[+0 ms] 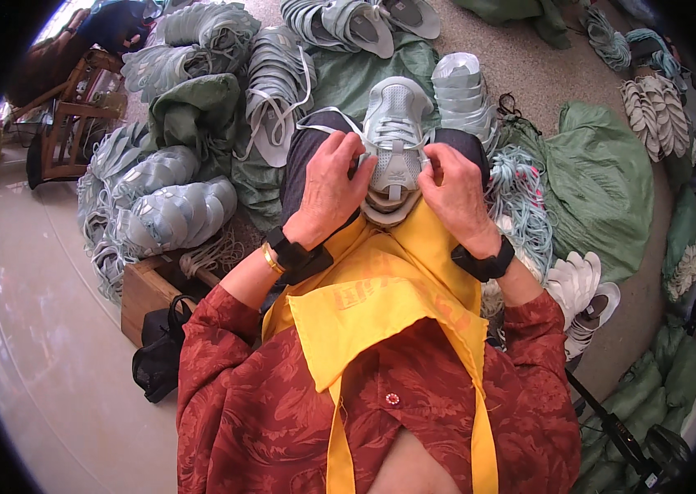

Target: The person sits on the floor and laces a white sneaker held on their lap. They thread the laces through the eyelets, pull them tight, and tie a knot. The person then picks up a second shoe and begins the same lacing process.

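A pale grey-green shoe upper [397, 123], toe pointing away, lies between my knees over a yellow apron [364, 305]. White shoelace [327, 110] crosses its front and loops out to the left. At the left side of the tongue my left hand [331, 188] is closed, thumb and fingers pinched on the lace. My right hand [456, 191] mirrors it on the right side, fingertips closed on the lace by the eyelets. The pinched lace portions are mostly hidden by my fingers.
Stacked grey-green uppers [175, 214] lie at left, with more [348, 25] at the far side. A wooden box [146, 296] stands near my left elbow. To the right are bundled laces [521, 206], a green sack [599, 189] and white shoe parts [574, 284].
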The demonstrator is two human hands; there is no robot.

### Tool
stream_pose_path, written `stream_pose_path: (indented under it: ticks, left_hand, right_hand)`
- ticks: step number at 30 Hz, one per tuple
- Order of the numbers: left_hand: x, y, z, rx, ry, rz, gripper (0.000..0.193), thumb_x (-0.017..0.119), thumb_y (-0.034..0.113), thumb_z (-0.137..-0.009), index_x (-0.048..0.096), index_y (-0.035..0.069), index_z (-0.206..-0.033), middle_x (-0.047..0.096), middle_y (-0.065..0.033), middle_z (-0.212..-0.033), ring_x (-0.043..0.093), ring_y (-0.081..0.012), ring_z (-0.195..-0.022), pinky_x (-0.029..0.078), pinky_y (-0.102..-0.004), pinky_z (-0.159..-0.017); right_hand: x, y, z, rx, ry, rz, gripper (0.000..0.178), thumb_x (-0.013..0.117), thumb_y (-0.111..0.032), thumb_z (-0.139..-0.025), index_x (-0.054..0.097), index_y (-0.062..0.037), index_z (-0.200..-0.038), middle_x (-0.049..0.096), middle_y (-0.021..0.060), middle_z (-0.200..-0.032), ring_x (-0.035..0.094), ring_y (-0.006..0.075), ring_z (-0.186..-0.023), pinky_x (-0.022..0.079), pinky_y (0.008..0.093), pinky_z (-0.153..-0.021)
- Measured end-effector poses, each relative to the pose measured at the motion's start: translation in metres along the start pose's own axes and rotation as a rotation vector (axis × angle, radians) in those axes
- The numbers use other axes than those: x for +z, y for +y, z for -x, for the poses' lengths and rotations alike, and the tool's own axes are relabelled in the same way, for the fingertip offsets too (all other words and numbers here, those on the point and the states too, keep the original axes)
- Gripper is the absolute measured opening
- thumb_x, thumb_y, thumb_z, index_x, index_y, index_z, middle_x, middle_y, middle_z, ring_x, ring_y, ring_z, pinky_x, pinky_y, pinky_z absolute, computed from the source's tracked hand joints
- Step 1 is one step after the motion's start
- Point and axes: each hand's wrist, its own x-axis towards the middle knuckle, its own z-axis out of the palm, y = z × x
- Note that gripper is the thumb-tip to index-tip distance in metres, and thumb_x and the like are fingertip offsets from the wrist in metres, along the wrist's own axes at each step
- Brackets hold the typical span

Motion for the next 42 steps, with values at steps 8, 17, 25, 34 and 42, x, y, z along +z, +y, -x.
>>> stream_pose_path:
  ticks: [8,17,25,34,42]
  left_hand:
    - [0.000,0.003,-0.001,0.063,-0.077,-0.110,0.022,0.069,0.005,-0.081,0.054,0.000,-0.097,0.056,-0.0158,-0.085,0.059,-0.0341,-0.076,0.049,-0.0422,-0.067]
    - [0.002,0.001,-0.002,0.092,-0.117,-0.156,0.020,0.065,0.002,-0.086,0.054,-0.002,-0.102,0.058,-0.0185,-0.090,0.060,-0.0367,-0.079,0.050,-0.0440,-0.073]
    - [0.002,-0.007,-0.001,0.016,-0.109,-0.053,0.018,0.065,0.001,-0.087,0.055,-0.001,-0.102,0.057,-0.0161,-0.084,0.060,-0.0297,-0.072,0.049,-0.0395,-0.066]
    - [0.006,-0.010,-0.014,-0.075,-0.072,0.006,0.015,0.067,0.002,-0.087,0.056,-0.001,-0.097,0.061,-0.0142,-0.078,0.060,-0.0262,-0.067,0.049,-0.0362,-0.063]
    - [0.005,-0.014,-0.011,-0.118,-0.052,0.126,0.014,0.067,0.002,-0.089,0.057,-0.002,-0.098,0.061,-0.0123,-0.077,0.060,-0.0192,-0.066,0.048,-0.0320,-0.063]
  right_hand:
    - [-0.009,0.003,-0.004,-0.060,-0.089,0.025,0.010,0.064,0.000,-0.083,0.065,0.0017,-0.093,0.069,0.0197,-0.085,0.069,0.0384,-0.080,0.054,0.0447,-0.071]
    - [-0.009,0.009,-0.006,-0.175,-0.084,0.066,0.020,0.065,-0.002,-0.087,0.066,-0.0011,-0.106,0.069,0.0186,-0.087,0.070,0.0363,-0.079,0.056,0.0412,-0.070]
    - [-0.006,0.006,-0.015,-0.279,-0.149,0.265,0.010,0.067,-0.006,-0.091,0.060,-0.0011,-0.097,0.065,0.0160,-0.090,0.066,0.0373,-0.085,0.054,0.0438,-0.074]
    - [-0.008,0.001,-0.028,-0.322,-0.049,0.236,0.014,0.071,-0.004,-0.086,0.059,-0.0024,-0.093,0.057,0.0122,-0.093,0.064,0.0333,-0.090,0.053,0.0421,-0.074]
    - [-0.006,-0.039,-0.025,-0.184,-0.124,-0.203,0.013,0.068,-0.003,-0.089,0.058,-0.0015,-0.097,0.062,0.0148,-0.088,0.065,0.0370,-0.083,0.052,0.0427,-0.072]
